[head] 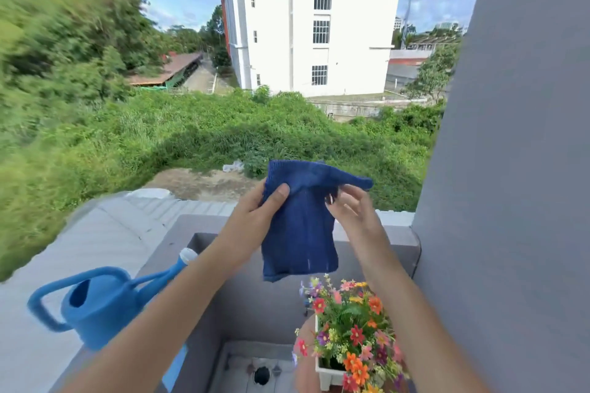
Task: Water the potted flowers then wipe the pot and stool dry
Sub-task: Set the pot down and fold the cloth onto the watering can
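A dark blue cloth (298, 233) hangs in the air over the balcony wall. My left hand (258, 204) grips its upper left edge, thumb on the front. My right hand (351, 206) pinches its upper right part with the fingertips. Below, at the lower right, stand colourful flowers (351, 329) in a white rectangular pot (327, 375). The pot sits on a stool of which only a brownish round edge (305, 344) shows. A blue watering can (99, 303) with a white-tipped spout rests on the ledge at the lower left, behind my left forearm.
A grey balcony wall (198, 226) runs under the cloth, and a grey pillar (510, 169) fills the right side. A floor drain (261, 375) lies in the tiled floor below. Beyond are green bushes and a white building.
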